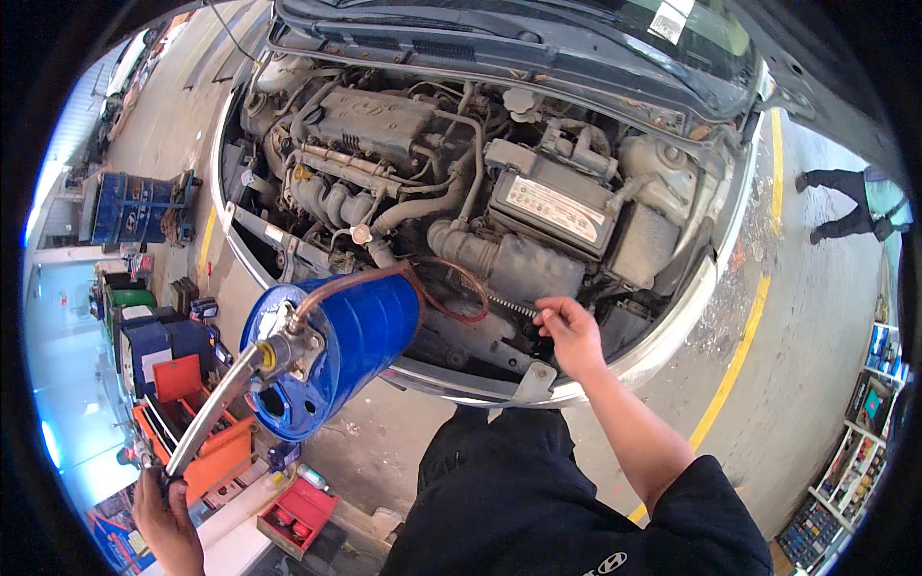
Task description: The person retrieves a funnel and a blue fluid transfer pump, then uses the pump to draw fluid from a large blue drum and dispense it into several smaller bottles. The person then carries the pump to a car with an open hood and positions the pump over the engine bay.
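Observation:
At the lower left, the fingers of my left hand (165, 523) wrap round the dark end of a long metal pump lever (213, 415). That lever belongs to a hand pump (288, 350) mounted on a blue drum (370, 322), which leans at the front of the car. A reddish-brown hose (351, 279) leaves the pump and loops over the engine bay. My right hand (573, 338) is closed, its fingertips pinching the end of a thin ribbed tube (514, 305) beside the black air-filter box (538, 269). Whether this tube joins the hose, I cannot tell.
Ahead lies the engine (370, 120), with a battery (552, 206) right of it and a radiator cap (361, 233) near the hose. Left stand an orange tool cabinet (206, 451) and a red box (298, 518). Another person (850, 202) stands at the far right.

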Action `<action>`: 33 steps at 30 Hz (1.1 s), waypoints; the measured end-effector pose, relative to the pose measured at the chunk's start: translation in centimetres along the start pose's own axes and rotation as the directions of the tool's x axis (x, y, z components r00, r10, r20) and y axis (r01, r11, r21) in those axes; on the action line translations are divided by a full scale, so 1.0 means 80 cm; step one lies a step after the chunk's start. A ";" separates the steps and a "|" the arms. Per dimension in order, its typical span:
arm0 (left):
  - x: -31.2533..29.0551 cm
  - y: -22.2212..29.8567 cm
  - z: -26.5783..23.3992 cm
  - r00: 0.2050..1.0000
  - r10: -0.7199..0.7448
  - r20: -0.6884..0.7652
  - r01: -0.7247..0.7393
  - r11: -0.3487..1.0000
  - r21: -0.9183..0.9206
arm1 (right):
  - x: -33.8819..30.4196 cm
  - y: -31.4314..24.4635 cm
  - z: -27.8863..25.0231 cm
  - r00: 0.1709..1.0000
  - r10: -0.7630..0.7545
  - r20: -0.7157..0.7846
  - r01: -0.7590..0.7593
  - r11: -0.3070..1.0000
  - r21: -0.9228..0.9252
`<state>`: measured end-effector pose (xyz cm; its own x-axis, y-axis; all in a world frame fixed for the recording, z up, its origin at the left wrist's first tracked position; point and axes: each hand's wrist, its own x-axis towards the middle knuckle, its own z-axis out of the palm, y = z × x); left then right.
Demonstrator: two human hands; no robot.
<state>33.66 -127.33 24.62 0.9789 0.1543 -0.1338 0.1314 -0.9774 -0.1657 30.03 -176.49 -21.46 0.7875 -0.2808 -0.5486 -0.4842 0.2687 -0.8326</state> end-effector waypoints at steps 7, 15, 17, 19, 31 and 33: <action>-0.025 -0.006 0.169 0.996 -0.089 0.022 0.092 0.951 -0.295 | -0.070 0.034 0.009 0.999 -0.046 0.018 0.046 0.999 -0.002; -0.007 0.009 0.240 0.998 0.055 0.042 -0.022 0.826 -0.563 | -0.152 0.036 0.019 0.995 -0.098 0.000 0.097 0.981 -0.165; -0.004 0.010 0.204 0.980 0.133 -0.150 -0.182 0.901 -0.393 | -0.176 0.040 0.022 0.988 -0.153 -0.013 0.147 0.969 -0.199; -0.006 -0.007 0.134 0.975 0.162 -0.151 -0.196 0.947 -0.256 | -0.200 0.046 0.023 0.981 -0.192 -0.033 0.177 0.949 -0.262; -0.026 -0.018 0.139 0.972 0.196 -0.126 -0.210 0.971 -0.113 | -0.225 0.091 0.008 0.966 -0.237 -0.107 0.182 0.910 -0.374; -0.016 -0.012 0.207 0.994 0.110 -0.012 -0.107 0.935 -0.337 | -0.206 0.093 -0.011 0.964 -0.249 -0.090 0.191 0.888 -0.418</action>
<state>29.73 -124.18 8.79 0.9892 0.0444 -0.1396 0.0706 -0.9795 0.1889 13.12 -170.65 -18.63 0.8458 -0.4203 -0.3285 -0.4393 -0.1995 -0.8759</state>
